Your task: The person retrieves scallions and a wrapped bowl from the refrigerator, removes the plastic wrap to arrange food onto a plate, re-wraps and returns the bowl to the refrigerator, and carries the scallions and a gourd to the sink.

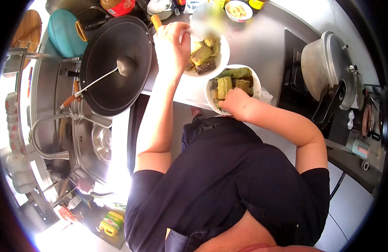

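Observation:
My left hand (173,42) is closed in a pinch above a white bowl (224,59) of cooked eggplant pieces (201,55). Beside its fingertips is a blurred pale round shape (208,21); what the fingers hold is unclear. A yellow wooden handle (155,22) pokes out by its knuckles, the rest hidden. My right hand (237,103) reaches into a second white bowl (256,80), near my body. Its fingers are curled around a greenish piece at the bowl's near side, partly hidden by the hand. More eggplant chunks (224,87) lie in this bowl.
To the left, a black wok (101,46) holds a ladle (126,66), beside the sink (82,138). A pressure cooker (317,63) sits on the stove at right. Garlic fills a small bowl (239,11) at the back. Crumpled clear plastic (266,96) lies beside the near bowl.

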Motion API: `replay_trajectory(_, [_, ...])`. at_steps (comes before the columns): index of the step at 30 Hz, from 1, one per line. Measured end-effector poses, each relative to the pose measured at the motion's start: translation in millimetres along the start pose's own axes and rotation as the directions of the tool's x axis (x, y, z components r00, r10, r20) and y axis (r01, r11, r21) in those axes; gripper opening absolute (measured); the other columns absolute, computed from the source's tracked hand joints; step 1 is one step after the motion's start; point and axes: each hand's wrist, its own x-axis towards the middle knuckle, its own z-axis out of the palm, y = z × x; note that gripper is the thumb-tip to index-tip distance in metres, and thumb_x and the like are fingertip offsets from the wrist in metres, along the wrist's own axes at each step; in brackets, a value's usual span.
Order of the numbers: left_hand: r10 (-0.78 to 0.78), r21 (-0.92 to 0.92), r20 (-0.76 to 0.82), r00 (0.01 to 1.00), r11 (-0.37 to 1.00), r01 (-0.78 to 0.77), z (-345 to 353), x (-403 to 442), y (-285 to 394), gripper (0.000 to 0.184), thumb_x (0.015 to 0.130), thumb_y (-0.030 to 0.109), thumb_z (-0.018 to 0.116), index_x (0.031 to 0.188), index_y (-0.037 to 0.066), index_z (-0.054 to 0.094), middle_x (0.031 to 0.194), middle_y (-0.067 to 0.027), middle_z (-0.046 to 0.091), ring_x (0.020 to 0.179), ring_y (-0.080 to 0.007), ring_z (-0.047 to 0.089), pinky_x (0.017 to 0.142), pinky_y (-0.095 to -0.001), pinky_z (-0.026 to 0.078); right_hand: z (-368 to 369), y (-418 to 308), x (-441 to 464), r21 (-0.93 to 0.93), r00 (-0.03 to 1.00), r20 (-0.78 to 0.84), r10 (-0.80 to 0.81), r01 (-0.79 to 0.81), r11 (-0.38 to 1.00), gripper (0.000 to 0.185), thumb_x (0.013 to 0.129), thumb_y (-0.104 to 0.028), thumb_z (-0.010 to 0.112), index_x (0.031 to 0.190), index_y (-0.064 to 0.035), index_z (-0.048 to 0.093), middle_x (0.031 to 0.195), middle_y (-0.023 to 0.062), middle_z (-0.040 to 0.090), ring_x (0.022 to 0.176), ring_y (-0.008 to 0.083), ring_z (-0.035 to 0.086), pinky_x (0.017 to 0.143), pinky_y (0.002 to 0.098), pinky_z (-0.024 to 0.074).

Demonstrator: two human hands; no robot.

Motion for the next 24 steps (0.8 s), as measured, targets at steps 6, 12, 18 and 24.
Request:
replay_trajectory(6, [-0.018,0.001,-0.005,1.000,1.000,0.018,-4,-1,-3,0.012,0.074,0.002,0.063,0.084,0.008,0.061,0.080,-0.0046,0.065,0.081,-0.0264,0.058,0.077,-0.0365,0.042,9,-6,-3,0.093,0.953,-0.303,0.016,0.013,0.996,0.039,0.075,-0.015,0.068,0.107,-0.0077,0.048,0.096,0.0138,0.057,0.089,0.0315,0.061,0.073,0.0413,0.0485])
replay_trajectory(12, [0.003,0.008,-0.003,1.000,1.000,-0.003,-6,1,-7,0.012,0.074,0.003,0.063,0.084,0.008,0.061,0.081,-0.0047,0.064,0.081,-0.0270,0.058,0.077,-0.0367,0.041,23,3,-7,0.196,0.934,-0.353,0.063,0.008,0.981,0.041,0.073,-0.022,0.072,0.103,-0.0066,0.049,0.097,0.0120,0.056,0.089,0.0318,0.060,0.074,0.0406,0.0488])
replay_trajectory(18, [-0.004,0.003,0.008,1.000,1.000,0.003,-6,1,-16,0.012,0.074,0.003,0.063,0.084,0.009,0.061,0.081,-0.0047,0.064,0.081,-0.0273,0.058,0.076,-0.0371,0.042,2,33,-5,0.414,0.834,-0.515,0.199,0.038,0.910,0.033,0.073,-0.026,0.075,0.096,-0.0087,0.058,0.088,0.0103,0.060,0.082,0.0294,0.061,0.072,0.0394,0.0499])
replay_trajectory(24, [0.004,0.003,-0.006,1.000,1.000,-0.004,-11,2,-20,0.012,0.074,0.002,0.063,0.084,0.009,0.062,0.081,-0.0044,0.064,0.081,-0.0271,0.058,0.075,-0.0372,0.043,-32,70,-6,0.663,0.578,-0.595,0.559,-0.040,0.747,0.026,0.079,-0.024,0.070,0.099,-0.0089,0.061,0.089,0.0113,0.065,0.079,0.0260,0.064,0.072,0.0377,0.0514])
